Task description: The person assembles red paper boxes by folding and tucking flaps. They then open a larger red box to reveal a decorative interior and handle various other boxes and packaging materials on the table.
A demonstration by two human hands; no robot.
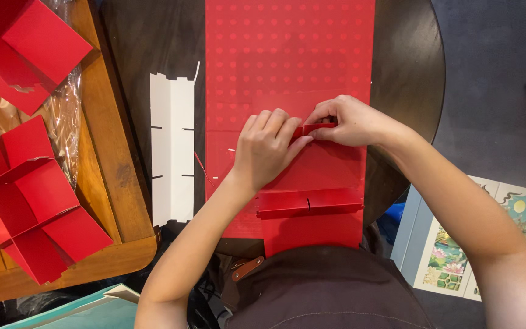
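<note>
Dark clothing [330, 292] of the person fills the lower edge, with a brown leather tab [248, 268] at its left. Just above it lies a red card sheet [287, 55], long and dotted at its far end, spread over a dark round desk [409, 61]. Near the sheet's close end stands a folded red strip [308, 203] with a slit at its middle. Both hands work at mid-sheet: the left hand [266, 149] presses flat, fingers curled on the card, touching a small red flap [315, 129]; the right hand [345, 122] pinches that flap between thumb and fingers. Left of the sheet lies a white slotted card strip [173, 152], lengthwise, just beside the sheet. A wooden side table [108, 183] further left carries red cross-shaped dividers [31, 207] and a folded red box [22, 45], partly on clear plastic wrap [65, 116]. On the blue floor [494, 73] at right lies a flat printed package with flower pictures [464, 244]. A teal package corner [86, 311] shows at lower left.
</note>
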